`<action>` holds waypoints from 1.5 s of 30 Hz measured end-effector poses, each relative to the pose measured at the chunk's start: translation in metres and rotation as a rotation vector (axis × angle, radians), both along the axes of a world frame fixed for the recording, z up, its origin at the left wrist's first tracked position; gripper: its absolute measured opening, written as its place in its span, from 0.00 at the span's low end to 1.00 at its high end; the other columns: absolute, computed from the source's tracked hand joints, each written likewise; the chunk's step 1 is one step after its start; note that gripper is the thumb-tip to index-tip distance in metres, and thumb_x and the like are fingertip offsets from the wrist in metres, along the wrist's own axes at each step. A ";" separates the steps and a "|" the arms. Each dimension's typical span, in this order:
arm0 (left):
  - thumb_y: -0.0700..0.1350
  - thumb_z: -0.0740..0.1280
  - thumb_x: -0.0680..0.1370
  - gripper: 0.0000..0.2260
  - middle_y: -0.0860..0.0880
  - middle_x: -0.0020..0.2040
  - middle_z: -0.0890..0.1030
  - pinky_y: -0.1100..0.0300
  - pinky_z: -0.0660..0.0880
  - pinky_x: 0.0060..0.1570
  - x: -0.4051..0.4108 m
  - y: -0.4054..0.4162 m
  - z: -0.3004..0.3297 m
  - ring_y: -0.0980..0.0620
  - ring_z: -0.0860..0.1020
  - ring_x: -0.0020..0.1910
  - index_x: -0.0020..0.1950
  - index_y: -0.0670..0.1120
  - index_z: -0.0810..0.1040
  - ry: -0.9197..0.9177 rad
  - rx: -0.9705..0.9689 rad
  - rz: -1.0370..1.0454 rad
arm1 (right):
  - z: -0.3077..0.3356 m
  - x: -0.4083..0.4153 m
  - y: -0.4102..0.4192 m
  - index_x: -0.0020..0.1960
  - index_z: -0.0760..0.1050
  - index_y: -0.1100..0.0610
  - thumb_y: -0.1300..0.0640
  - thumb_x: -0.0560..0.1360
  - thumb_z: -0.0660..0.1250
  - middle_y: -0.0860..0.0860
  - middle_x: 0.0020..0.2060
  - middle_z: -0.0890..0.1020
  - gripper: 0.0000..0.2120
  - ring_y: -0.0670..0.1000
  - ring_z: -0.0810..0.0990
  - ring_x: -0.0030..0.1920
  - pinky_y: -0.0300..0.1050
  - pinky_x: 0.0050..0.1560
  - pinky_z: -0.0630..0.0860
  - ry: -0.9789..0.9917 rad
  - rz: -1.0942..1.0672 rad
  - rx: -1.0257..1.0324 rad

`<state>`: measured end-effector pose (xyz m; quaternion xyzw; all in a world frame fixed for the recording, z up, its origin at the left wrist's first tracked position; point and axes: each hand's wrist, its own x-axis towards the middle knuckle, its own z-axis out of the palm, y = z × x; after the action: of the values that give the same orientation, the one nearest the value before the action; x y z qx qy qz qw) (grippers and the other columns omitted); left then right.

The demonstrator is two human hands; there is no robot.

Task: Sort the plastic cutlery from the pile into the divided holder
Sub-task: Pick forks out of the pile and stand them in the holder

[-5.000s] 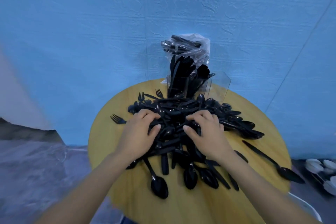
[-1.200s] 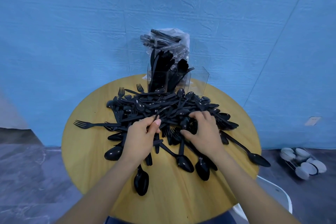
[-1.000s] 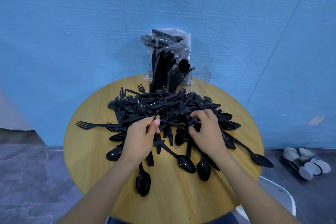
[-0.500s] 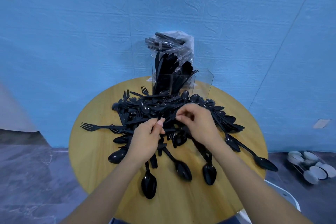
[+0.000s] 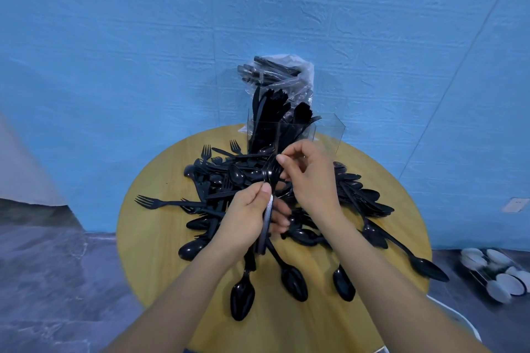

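A pile of black plastic cutlery (image 5: 218,180) covers the middle of a round wooden table (image 5: 149,238). Behind it stands the clear divided holder (image 5: 329,135), with black knives and forks upright in its left compartments. My left hand (image 5: 246,221) grips the handles of a small bundle of black forks (image 5: 268,209), held above the pile. My right hand (image 5: 309,178) pinches the bundle's top end, near the tines, with thumb and fingertips.
A clear plastic bag with more black cutlery (image 5: 275,71) leans on the blue wall behind the holder. Loose spoons (image 5: 242,295) lie near the table's front. A long spoon (image 5: 424,264) reaches the right edge. White round things (image 5: 496,275) sit on the floor at right.
Both hands have risen off the pile. The left hand now grips a bundle of forks lifted upright, and the right hand has come over to pinch its top end.
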<state>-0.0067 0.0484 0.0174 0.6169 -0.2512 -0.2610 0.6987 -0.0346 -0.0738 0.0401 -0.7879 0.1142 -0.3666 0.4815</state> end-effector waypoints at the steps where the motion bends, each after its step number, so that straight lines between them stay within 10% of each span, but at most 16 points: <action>1: 0.45 0.53 0.83 0.13 0.45 0.34 0.77 0.62 0.74 0.28 0.004 0.005 0.000 0.54 0.73 0.27 0.47 0.44 0.75 -0.007 -0.001 0.011 | 0.000 0.005 0.005 0.41 0.73 0.54 0.63 0.75 0.67 0.46 0.33 0.76 0.07 0.41 0.76 0.30 0.38 0.33 0.76 -0.004 0.011 0.012; 13: 0.45 0.53 0.83 0.15 0.50 0.30 0.67 0.63 0.58 0.25 0.075 0.104 -0.038 0.57 0.62 0.22 0.52 0.42 0.78 0.017 0.245 0.615 | -0.035 0.094 0.096 0.54 0.79 0.61 0.62 0.77 0.64 0.55 0.50 0.81 0.08 0.54 0.78 0.51 0.49 0.53 0.75 0.471 0.284 -0.495; 22: 0.43 0.53 0.83 0.12 0.48 0.31 0.67 0.69 0.61 0.20 0.081 0.116 -0.042 0.61 0.63 0.19 0.49 0.44 0.74 0.127 0.148 0.609 | -0.041 0.113 0.105 0.54 0.73 0.62 0.62 0.78 0.62 0.57 0.51 0.72 0.07 0.58 0.75 0.50 0.47 0.42 0.70 0.826 0.308 -0.829; 34: 0.43 0.53 0.83 0.12 0.49 0.30 0.68 0.64 0.62 0.24 0.084 0.112 -0.048 0.58 0.64 0.23 0.50 0.45 0.76 0.030 0.173 0.617 | -0.029 0.120 0.093 0.34 0.66 0.58 0.63 0.75 0.66 0.52 0.35 0.71 0.14 0.54 0.74 0.41 0.47 0.40 0.72 1.014 0.386 -0.777; 45: 0.43 0.53 0.83 0.13 0.50 0.32 0.69 0.63 0.64 0.28 0.088 0.106 -0.037 0.58 0.66 0.26 0.47 0.47 0.76 -0.029 0.139 0.626 | -0.020 0.122 0.070 0.49 0.71 0.59 0.59 0.75 0.67 0.51 0.42 0.75 0.05 0.51 0.75 0.42 0.43 0.40 0.71 0.653 0.188 -0.313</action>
<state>0.0808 0.1542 -0.0196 0.7141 -0.0408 -0.0410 0.6977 0.0878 -0.0035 0.0206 -0.9345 0.1315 -0.0633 0.3247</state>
